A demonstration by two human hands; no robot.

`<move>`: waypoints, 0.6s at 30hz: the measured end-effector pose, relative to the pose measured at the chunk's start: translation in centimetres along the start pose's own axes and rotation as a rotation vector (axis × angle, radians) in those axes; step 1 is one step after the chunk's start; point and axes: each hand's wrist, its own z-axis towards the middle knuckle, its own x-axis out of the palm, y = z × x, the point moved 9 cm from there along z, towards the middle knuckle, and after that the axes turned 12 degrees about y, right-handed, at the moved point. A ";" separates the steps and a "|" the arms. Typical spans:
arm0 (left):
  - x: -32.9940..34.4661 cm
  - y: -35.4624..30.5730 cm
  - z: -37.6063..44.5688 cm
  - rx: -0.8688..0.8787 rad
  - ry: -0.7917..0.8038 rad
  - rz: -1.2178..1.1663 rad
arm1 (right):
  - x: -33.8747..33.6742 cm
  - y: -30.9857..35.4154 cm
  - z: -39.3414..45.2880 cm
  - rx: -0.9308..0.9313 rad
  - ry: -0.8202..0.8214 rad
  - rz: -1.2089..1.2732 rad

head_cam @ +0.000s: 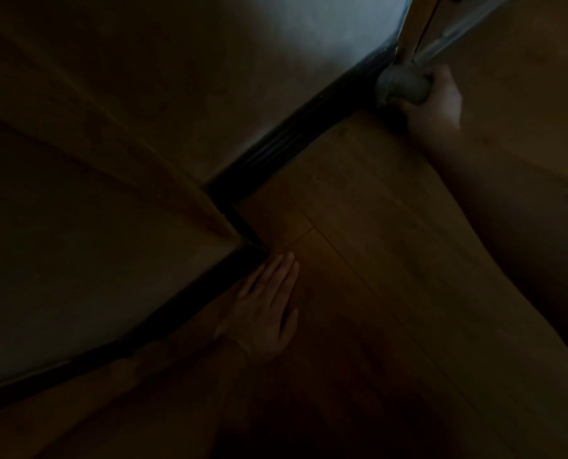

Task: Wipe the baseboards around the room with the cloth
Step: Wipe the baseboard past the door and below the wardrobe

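Observation:
A dark baseboard [289, 137] runs along the foot of the wall, turns round a jutting corner [242, 226] and goes on toward the lower left. At the upper right my right hand [436, 101] grips a bunched grey cloth [401, 86] and holds it against the far end of the baseboard, beside a door frame. My left hand [269, 306] lies flat on the wooden floor with straight fingers, just below the corner and next to the baseboard. The scene is very dim.
Wooden floorboards [375, 243] fill the middle and right. A pale wall [309, 44] rises behind the baseboard, brighter near the top. A light wooden door frame edge [415, 24] stands at the upper right. Another wall face [77, 260] fills the left.

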 end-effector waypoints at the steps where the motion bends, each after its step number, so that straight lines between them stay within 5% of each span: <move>1: 0.0 0.0 0.0 0.003 0.003 0.001 | -0.4 -0.4 0.1 0.035 -0.035 0.015; 7: -0.6 -0.2 0.0 0.001 0.006 0.000 | 1.9 1.4 -3.9 -0.007 -0.039 0.103; 18: -1.0 -0.4 0.0 -0.010 0.011 0.072 | 15.6 10.4 -16.0 -0.403 0.451 0.219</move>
